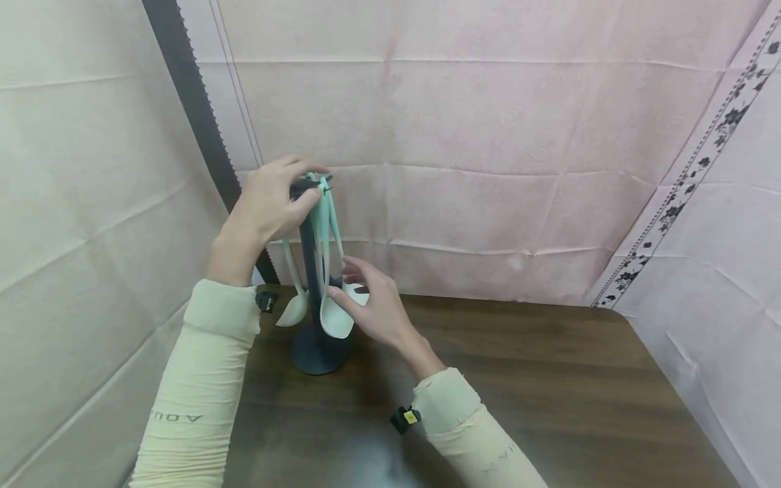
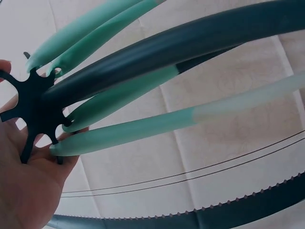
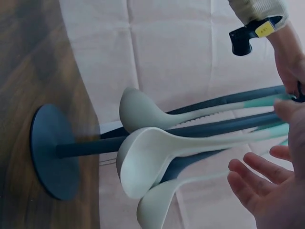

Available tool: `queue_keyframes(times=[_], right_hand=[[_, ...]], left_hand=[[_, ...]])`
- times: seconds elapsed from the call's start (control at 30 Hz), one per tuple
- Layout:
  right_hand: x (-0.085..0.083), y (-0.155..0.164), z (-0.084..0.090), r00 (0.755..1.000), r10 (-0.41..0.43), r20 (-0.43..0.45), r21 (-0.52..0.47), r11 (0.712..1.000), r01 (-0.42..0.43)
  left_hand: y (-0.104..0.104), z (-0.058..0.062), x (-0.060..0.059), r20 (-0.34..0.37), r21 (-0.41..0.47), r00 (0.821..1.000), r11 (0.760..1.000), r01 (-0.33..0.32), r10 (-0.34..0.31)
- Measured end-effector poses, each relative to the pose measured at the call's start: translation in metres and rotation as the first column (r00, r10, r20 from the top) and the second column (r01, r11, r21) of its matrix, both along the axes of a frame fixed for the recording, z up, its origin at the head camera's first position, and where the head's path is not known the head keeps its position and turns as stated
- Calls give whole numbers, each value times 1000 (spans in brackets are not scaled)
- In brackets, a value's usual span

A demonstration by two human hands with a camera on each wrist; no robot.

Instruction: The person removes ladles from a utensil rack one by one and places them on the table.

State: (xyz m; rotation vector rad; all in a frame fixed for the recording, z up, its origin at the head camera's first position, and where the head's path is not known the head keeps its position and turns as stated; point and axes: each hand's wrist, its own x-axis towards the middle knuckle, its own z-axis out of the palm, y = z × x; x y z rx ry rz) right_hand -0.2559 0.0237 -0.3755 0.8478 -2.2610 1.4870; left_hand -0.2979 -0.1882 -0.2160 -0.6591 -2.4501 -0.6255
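Note:
A dark utensil stand (image 1: 320,358) with a round base stands on the wooden table. My left hand (image 1: 268,203) holds its hooked top, thumb in front and fingers over the far side; the star-shaped hook plate (image 2: 34,98) lies against the palm in the left wrist view. Pale utensils with mint-green handles hang from the hooks, among them a ladle (image 3: 145,164) facing front and a second ladle (image 1: 294,310) on the left side. My right hand (image 1: 379,308) is just right of the front ladle, its fingers spread and loosely bent around nothing.
The brown wooden table (image 1: 518,379) extends to the right and toward me. Creased pale cloth (image 1: 457,135) hangs behind it and at both sides. Small dark cameras (image 1: 405,419) are strapped at both wrists.

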Motion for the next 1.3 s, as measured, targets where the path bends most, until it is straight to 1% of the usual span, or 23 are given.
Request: queue_keyframes(times=[0.1,0.2,0.4,0.6,0.77,0.87,0.97,1.1,1.3], right_hand=[[-3,-9,3,1000,5,-20,-20,1000,-5],[-6,-18,5,999,-16,-33,-41,999,15],[-11,-28,8,999,-48,-26,-75,996,46],[-15,-33,7,997,-66,-27,-80,995,64],[-16,-39,5,997,-65,-36,-77,995,62],[-15,-41,5,996,-70,-46,-67,996,67],[-14,-41,5,994,-78,-74,-50,996,74],[-12,-40,6,992,-67,-109,-41,997,63],[-11,-36,6,993,-64,-102,-43,997,59]], left_hand=[[-1,-2,0,-45,-23,999,1000,-20,19],[-1,-3,0,-80,-54,996,998,-35,30],[4,-4,0,-112,-81,993,996,-46,36],[5,-4,-1,-112,-81,993,996,-45,35],[2,-5,1,-107,-76,994,996,-43,35],[1,-5,2,-108,-79,994,996,-44,35],[2,-6,2,-111,-81,993,996,-42,33],[1,-5,1,-120,-71,992,997,-41,32],[1,-5,1,-113,-77,993,996,-48,39]])
